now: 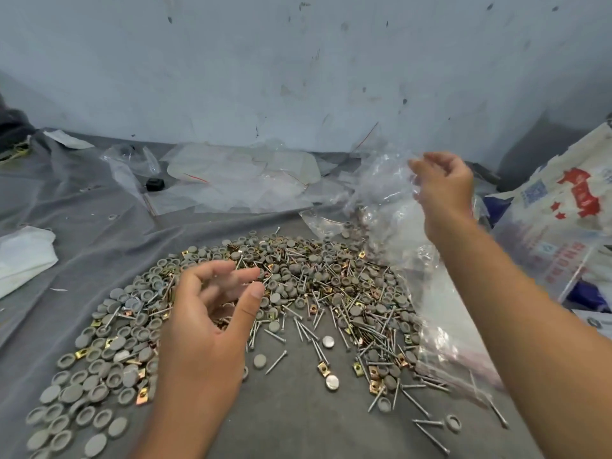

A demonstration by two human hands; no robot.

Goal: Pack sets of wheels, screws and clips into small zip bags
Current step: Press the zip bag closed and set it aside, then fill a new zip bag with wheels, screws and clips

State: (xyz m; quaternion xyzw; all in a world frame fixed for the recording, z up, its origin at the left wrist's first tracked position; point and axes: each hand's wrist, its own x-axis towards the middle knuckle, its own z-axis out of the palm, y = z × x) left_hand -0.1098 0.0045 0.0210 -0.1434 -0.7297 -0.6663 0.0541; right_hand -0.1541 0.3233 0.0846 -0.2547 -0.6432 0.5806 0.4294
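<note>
A wide heap of grey round wheels (99,356), silver screws (351,313) and brass clips (323,367) is spread over a grey cloth (291,419). My left hand (212,319) hovers over the middle of the heap with fingers loosely curved and nothing visibly in it. Lifted at the right, my right hand (443,187) pinches the top of a clear plastic bag (384,193), which hangs down over the heap's right edge. More clear plastic (447,352) lies on the parts below my right forearm.
Crumpled clear bags and sheets (238,180) lie at the back by the blue-white wall. A small black object (155,183) sits among them. A white sack with red print (569,213) stands at the right. White plastic (23,256) lies at the left edge.
</note>
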